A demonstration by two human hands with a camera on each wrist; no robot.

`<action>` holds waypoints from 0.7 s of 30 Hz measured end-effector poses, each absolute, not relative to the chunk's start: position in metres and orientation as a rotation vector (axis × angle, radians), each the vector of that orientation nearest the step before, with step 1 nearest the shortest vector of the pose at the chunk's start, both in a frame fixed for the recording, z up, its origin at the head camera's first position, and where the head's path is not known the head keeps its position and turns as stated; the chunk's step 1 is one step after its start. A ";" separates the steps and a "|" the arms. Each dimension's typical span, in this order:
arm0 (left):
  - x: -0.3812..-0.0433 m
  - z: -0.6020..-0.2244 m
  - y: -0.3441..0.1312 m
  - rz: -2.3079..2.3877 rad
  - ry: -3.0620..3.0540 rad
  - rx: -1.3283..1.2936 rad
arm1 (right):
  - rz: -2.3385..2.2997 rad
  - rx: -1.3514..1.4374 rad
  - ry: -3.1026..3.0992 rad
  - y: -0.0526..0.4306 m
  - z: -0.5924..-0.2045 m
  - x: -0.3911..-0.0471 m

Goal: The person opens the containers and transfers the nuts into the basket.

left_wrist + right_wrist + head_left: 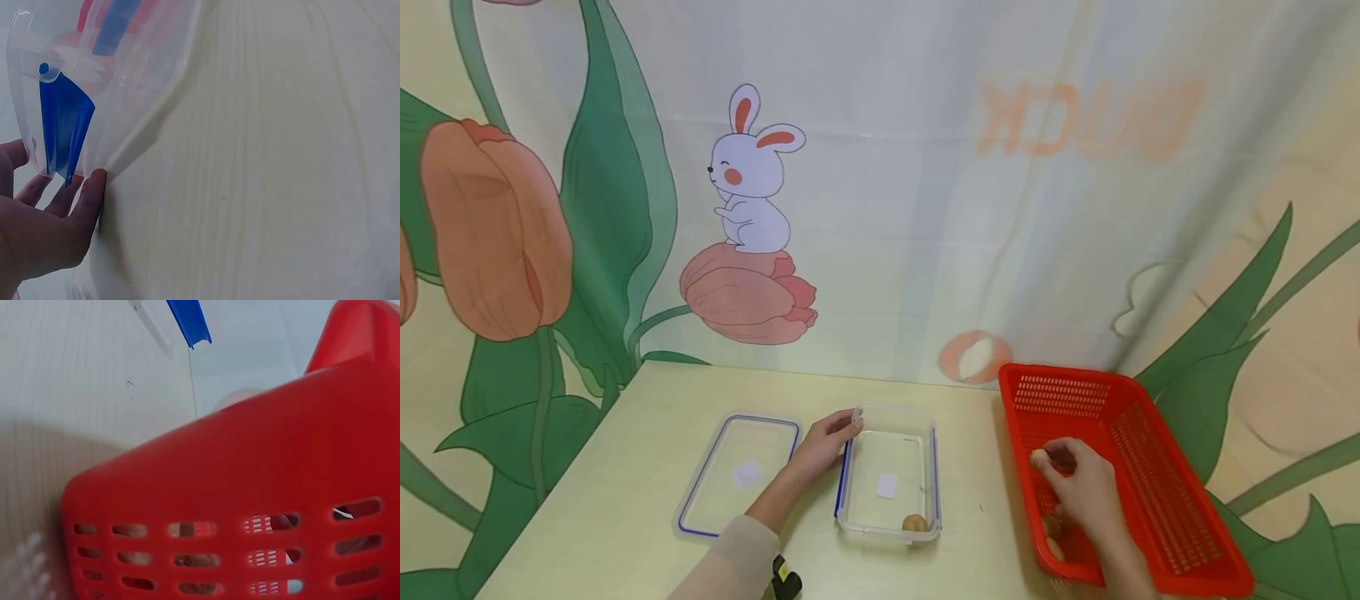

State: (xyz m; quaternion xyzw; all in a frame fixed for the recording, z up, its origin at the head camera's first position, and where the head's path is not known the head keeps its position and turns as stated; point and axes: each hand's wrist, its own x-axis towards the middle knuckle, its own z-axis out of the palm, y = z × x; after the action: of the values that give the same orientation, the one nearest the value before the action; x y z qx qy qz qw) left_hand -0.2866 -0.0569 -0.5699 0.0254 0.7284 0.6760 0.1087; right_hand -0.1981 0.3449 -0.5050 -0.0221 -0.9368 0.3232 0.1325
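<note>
My left hand (826, 443) holds a clear plastic food container (887, 414) at its far left corner. In the left wrist view the fingers (94, 197) bend around that corner beside a blue latch (62, 125). One walnut (915, 522) lies in the container's near right corner. Inside the red basket (1017, 467), my right hand (1086, 483) pinches a small, round, light-brown walnut (1039, 456) between thumb and fingertips. More walnuts (1054, 548) lie below that hand, partly covered by it. The right wrist view shows mostly the basket's slotted wall (225, 456), which hides the hand.
A clear lid (737, 475) with a blue seal lies flat left of the container. A black object with a yellow mark (786, 577) is by the left sleeve. Behind the table (973, 467) hangs a printed curtain (880, 183).
</note>
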 end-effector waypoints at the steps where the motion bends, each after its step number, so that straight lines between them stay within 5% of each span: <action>1: -0.286 -0.570 -0.057 1.988 2.139 0.079 | 0.940 -0.068 -2.720 0.345 -0.505 -0.198; 21: -0.289 -0.574 -0.060 2.007 2.083 0.098 | 0.943 -0.075 -2.717 0.344 -0.503 -0.198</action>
State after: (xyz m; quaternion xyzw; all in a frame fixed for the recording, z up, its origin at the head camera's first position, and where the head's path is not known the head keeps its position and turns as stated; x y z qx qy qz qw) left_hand -0.2891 -0.0596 -0.5736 0.0336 0.7142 0.6881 0.1235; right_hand -0.1976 0.3441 -0.5025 -0.0257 -0.9361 0.3250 0.1322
